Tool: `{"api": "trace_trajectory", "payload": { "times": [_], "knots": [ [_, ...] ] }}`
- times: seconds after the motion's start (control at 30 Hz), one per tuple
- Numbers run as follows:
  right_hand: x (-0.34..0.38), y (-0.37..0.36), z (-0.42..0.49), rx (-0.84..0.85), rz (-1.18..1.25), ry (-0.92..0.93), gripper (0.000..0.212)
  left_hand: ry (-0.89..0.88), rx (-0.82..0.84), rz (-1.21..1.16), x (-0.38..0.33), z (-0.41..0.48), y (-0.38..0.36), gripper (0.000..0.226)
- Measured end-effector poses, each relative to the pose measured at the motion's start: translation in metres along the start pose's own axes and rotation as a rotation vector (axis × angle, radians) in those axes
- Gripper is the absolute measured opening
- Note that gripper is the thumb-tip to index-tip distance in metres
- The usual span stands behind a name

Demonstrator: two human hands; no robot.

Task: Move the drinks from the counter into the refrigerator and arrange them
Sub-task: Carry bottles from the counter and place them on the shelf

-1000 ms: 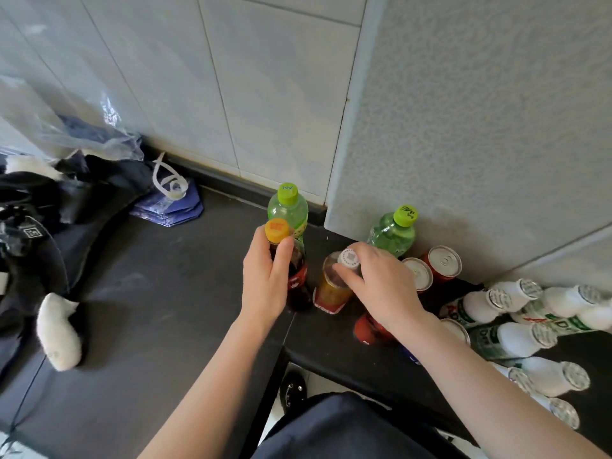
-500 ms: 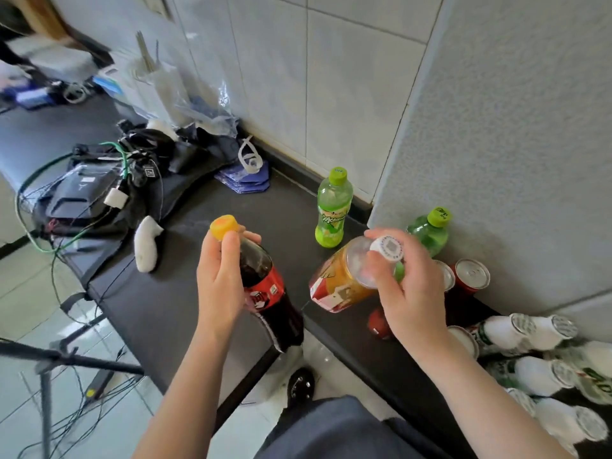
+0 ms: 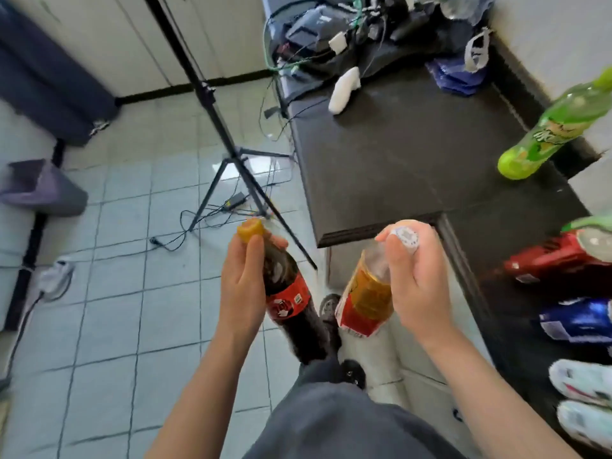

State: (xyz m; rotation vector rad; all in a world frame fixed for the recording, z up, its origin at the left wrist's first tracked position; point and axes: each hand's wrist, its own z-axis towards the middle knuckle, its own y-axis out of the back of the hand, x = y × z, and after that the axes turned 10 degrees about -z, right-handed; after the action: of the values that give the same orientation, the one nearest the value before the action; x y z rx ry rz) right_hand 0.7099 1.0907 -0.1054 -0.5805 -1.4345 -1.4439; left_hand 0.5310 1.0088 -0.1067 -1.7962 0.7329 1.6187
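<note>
Both hands are closed on drinks, our left hand (image 3: 243,286) around the cola bottle (image 3: 289,293) and our right hand (image 3: 419,286) around the tea bottle (image 3: 366,296) (necks up, bases slanting toward us), clear of the worktop (image 3: 414,154), refrigerator unseen.

Head camera looks steeply down, close over counter (image 3: 414,154) edge.
</note>
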Motion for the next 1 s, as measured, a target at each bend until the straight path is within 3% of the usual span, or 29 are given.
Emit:
{"api": "trace_trajectory", "payload": {
  "times": [0.2,0.4,0.53,0.73,1.0],
  "knots": [
    [0.047,-0.101,-0.031,0.367,0.087,0.043,0.029,0.049,-0.375,0.009,0.010,-0.056,0.132,0.035],
    [0.107,-0.218,-0.069,0.573,0.040,0.144,0.042,0.078,-0.695,-0.063,0.022,-0.095,0.258,0.038],
    [0.165,-0.312,-0.105,0.718,-0.020,0.223,0.042,0.073,-0.831,-0.106,0.017,-0.112,0.356,0.023],
    [0.268,-0.447,-0.168,0.911,-0.020,0.395,0.047,-0.002,-1.013,-0.111,-0.008,-0.139,0.507,0.019],
    [0.379,-0.563,-0.238,1.056,0.081,0.580,0.039,-0.151,-1.259,-0.095,-0.033,-0.181,0.636,0.041]
  ]
}}
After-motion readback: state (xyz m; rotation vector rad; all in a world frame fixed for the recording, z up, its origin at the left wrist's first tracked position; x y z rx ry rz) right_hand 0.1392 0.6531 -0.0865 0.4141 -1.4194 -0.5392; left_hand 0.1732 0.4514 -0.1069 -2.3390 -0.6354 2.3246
